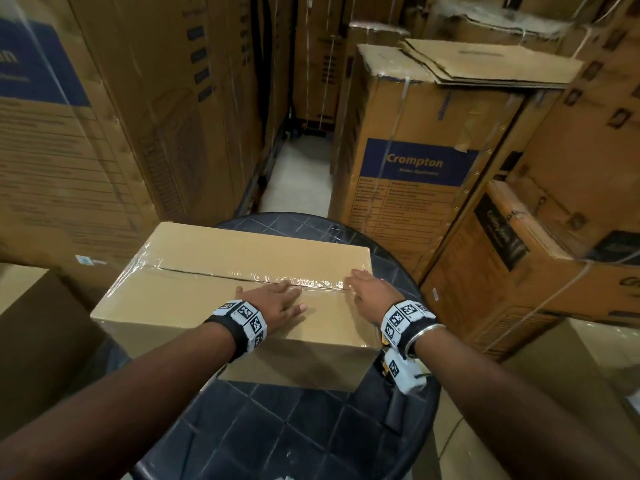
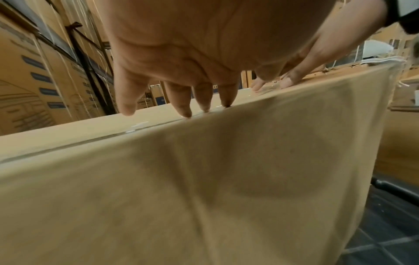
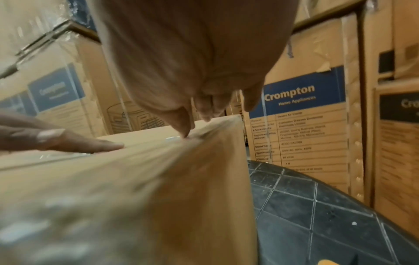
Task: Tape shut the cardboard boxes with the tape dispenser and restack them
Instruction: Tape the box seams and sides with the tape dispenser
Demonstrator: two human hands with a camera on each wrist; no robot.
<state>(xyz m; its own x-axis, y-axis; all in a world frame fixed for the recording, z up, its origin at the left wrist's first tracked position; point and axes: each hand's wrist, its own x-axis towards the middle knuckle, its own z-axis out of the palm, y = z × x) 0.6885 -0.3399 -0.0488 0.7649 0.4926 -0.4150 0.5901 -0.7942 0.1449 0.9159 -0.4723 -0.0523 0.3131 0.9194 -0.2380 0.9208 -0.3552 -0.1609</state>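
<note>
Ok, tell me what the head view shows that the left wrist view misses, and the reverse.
Only the head view shows the clear tape along the whole top seam, the round black table and the Crompton carton. Only the left wrist view shows the left hand's fingertips touching the top from below the palm. Both show the cardboard box with the left hand and right hand flat on it.

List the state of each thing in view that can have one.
cardboard box: flaps closed, lying on the dark round table
clear tape: stuck along the top seam
left hand: flat, pressing the box top
right hand: fingers pressing tape near the box's right end
</note>
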